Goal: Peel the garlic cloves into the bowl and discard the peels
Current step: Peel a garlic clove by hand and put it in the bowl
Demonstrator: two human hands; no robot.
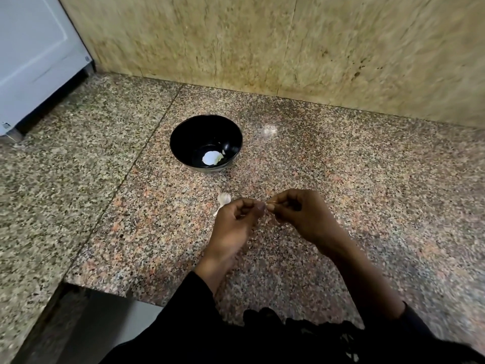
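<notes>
Two hands pinching one small clove

Above the speckled granite counter (pixel 341 179), the left hand (pixel 236 216) and right hand (pixel 299 214) pinch a small, mostly hidden garlic clove (pixel 267 204) between them. Just left lies a pale garlic piece (pixel 223 198). Farther, the round black bowl (pixel 183 137) holds a white peeled clove (pixel 212 157)

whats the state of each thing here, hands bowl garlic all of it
left hand: fingers curled, pinching something small, mostly hidden
right hand: fingers curled, pinching the same small thing
bowl: upright on the counter, holds a white piece
white piece: lying on the bowl's bottom
garlic piece: loose on the counter beside the left hand
counter: speckled granite, carries the bowl
</notes>
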